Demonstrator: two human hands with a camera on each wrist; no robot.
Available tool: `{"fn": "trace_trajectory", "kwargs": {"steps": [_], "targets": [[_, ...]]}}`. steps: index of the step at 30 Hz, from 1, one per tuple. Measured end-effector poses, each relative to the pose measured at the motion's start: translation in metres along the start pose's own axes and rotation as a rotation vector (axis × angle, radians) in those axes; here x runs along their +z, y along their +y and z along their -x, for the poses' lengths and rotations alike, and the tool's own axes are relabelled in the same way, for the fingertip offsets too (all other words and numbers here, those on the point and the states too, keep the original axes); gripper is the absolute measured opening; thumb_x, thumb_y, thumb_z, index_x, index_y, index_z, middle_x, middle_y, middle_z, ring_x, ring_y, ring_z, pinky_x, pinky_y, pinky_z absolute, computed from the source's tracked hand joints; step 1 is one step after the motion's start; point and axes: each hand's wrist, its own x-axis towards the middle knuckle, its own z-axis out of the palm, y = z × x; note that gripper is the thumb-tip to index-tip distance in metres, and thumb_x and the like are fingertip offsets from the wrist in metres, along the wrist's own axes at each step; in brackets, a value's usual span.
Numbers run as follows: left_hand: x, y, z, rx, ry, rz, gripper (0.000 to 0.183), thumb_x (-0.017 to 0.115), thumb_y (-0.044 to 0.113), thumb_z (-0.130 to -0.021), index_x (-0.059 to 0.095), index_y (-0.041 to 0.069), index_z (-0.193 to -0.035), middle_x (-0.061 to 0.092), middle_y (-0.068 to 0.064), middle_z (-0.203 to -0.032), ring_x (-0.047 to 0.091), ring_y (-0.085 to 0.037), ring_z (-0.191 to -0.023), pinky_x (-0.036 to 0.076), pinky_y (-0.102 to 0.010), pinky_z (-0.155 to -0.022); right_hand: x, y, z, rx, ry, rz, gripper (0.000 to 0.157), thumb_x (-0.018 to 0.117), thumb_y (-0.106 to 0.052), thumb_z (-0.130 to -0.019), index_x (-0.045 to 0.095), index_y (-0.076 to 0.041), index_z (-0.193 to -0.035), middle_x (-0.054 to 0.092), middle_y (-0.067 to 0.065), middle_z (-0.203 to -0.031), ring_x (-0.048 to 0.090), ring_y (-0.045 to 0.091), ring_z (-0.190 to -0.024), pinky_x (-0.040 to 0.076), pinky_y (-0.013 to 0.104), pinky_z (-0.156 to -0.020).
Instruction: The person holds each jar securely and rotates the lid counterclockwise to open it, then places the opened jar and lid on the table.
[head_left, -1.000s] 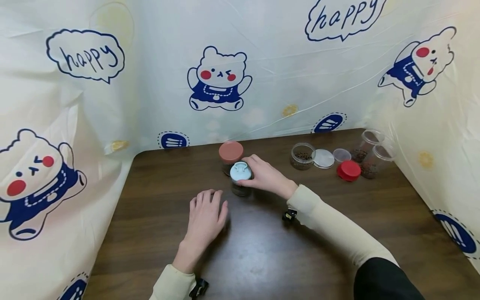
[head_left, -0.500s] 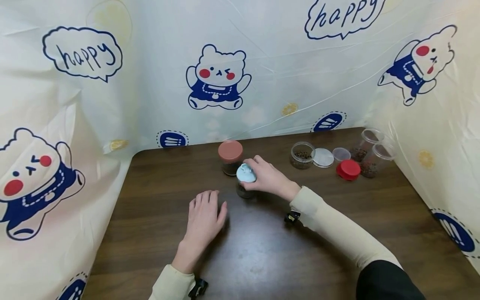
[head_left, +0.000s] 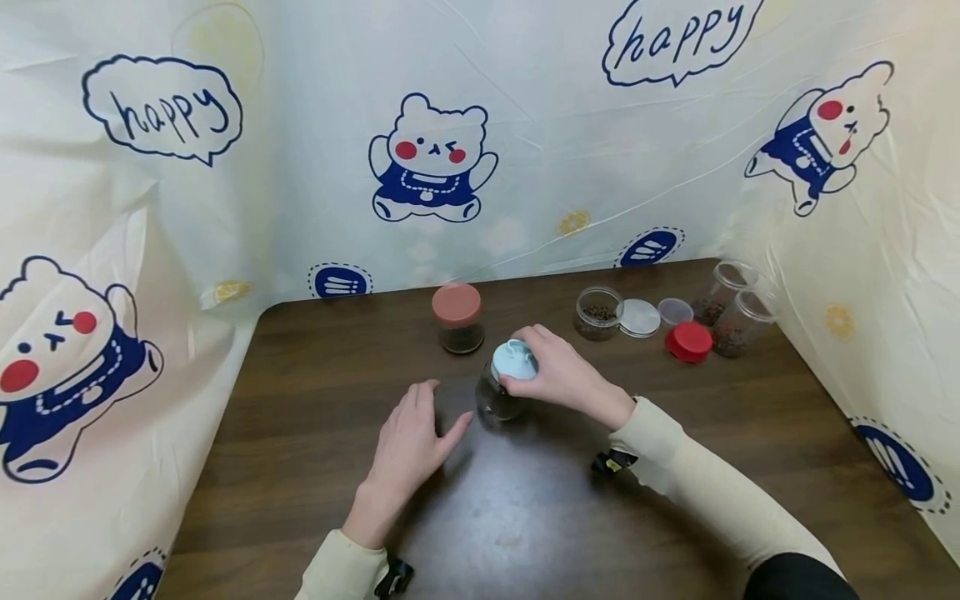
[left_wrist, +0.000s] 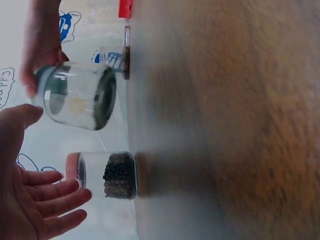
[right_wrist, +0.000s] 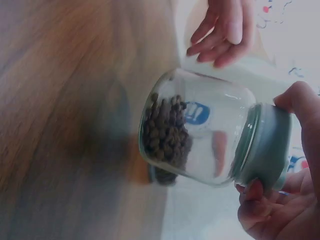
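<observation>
On the near right side of the pink-lidded jar (head_left: pixel 458 321), the right hand (head_left: pixel 561 372) is gripping a blue-lidded jar (head_left: pixel 499 395) by its lid (head_left: pixel 513 359), holding it tilted above the surface (head_left: pixel 517 517); the left hand (head_left: pixel 409 447), fingers and thumb apart, is hovering near left of the pink-lidded jar

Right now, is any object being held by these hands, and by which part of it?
Yes. The right hand holds the glass jar by its light-blue lid. The left hand holds nothing.
</observation>
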Motion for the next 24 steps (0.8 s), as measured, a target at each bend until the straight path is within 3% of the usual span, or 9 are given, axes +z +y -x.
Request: {"fn": "trace_trajectory", "kwargs": {"steps": [12, 24], "targets": [[-0.006, 0.01, -0.002, 0.05, -0.064, 0.094, 0.085, 0.08, 0.064, -0.082, 0.058, 0.0, -0.134, 0.065, -0.015, -0.125, 0.065, -0.031, -0.109, 0.056, -0.05, -0.093, -0.013, -0.026, 0.027, -0.051, 0.065, -0.018, 0.054, 0.076, -0.039, -0.082, 0.062, -0.006, -0.123, 0.061, 0.005, -0.112, 0.059, 0.018, -0.094, 0.054, 0.035, -0.081], [-0.006, 0.012, -0.003, 0.103, -0.054, 0.093, 0.089, 0.085, 0.062, -0.077, 0.057, 0.0, -0.134, 0.064, -0.015, -0.124, 0.064, -0.032, -0.108, 0.055, -0.05, -0.094, -0.015, -0.029, 0.034, -0.06, 0.085, -0.007, 0.054, 0.077, -0.037, -0.083, 0.06, -0.007, -0.125, 0.059, 0.006, -0.114, 0.06, 0.018, -0.095, 0.056, 0.035, -0.081]]}}
